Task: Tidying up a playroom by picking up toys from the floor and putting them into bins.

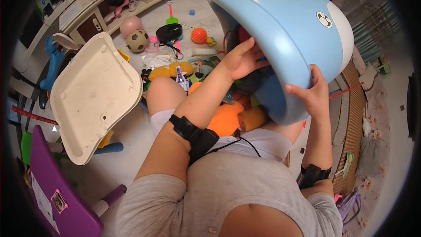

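A large light-blue plastic toy bin (296,19) with white patches is tipped over my lap, its wide mouth towards me. My right hand (310,93) grips the bin's rim, thumb on the lip and fingers around the outer side. My left hand (243,57) reaches into the mouth with its fingers apart; the fingertips are in shadow near the rim. Below the opening, an orange soft toy (225,118) and a yellowish-brown cylindrical piece (253,118) lie between my thighs. More toys show dimly inside the bin.
Scattered toys cover the floor ahead, including a football (137,40), a pink ball (131,27) and an orange spiky ball (199,35). To the left stand a cream plastic tray-like piece (95,95) and a purple panel (62,184). A cream cabinet (131,13) lies beyond.
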Action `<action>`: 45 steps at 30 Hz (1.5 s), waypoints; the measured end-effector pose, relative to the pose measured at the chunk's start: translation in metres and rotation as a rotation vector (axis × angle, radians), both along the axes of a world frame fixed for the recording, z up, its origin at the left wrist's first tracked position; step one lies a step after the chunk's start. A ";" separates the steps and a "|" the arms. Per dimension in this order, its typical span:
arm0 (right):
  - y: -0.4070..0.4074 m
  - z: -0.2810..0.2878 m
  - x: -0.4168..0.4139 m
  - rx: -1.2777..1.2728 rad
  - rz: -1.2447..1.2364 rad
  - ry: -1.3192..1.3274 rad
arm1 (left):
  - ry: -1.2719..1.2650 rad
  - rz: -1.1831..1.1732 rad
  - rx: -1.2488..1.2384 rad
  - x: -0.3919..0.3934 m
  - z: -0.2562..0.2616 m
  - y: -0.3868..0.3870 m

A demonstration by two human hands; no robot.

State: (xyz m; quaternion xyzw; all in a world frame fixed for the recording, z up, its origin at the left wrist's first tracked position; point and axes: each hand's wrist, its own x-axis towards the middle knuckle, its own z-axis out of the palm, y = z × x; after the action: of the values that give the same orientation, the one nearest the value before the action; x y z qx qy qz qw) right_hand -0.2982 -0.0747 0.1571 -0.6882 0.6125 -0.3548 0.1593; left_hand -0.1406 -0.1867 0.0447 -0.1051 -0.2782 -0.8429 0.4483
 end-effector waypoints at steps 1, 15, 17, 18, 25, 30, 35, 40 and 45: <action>-0.001 0.003 -0.007 0.005 0.007 -0.109 | -0.077 0.007 -0.014 0.000 -0.015 0.001; 0.020 0.002 -0.053 -0.040 -0.073 -0.418 | -0.800 -0.291 0.678 -0.112 -0.247 0.020; 0.024 0.001 -0.054 -0.025 -0.099 -0.436 | -0.778 -0.298 0.584 -0.124 -0.219 0.021; 0.027 0.001 -0.052 -0.010 -0.099 -0.457 | -0.777 -0.309 0.584 -0.129 -0.220 0.022; 0.052 0.005 -0.009 -0.022 -0.163 -0.376 | -0.400 -0.327 0.531 -0.162 -0.226 0.020; 0.066 0.059 -0.012 -0.136 -0.219 -0.249 | -0.422 -0.349 0.519 -0.229 -0.164 0.025; 0.079 0.095 0.012 -0.195 -0.238 -0.079 | -0.323 -0.440 0.443 -0.325 -0.102 0.037; 0.097 0.107 0.008 -0.234 -0.285 0.077 | -0.249 -0.495 0.423 -0.352 -0.051 0.061; 0.108 0.105 -0.006 -0.265 -0.386 0.023 | -0.268 -0.503 0.429 -0.352 -0.055 0.081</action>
State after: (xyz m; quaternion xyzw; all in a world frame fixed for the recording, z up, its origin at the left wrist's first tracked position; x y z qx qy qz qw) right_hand -0.3040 0.0335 0.2620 -0.5771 0.6827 -0.4480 -0.0105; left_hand -0.4924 -0.1053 -0.0104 0.0377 -0.1164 -0.9725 0.1983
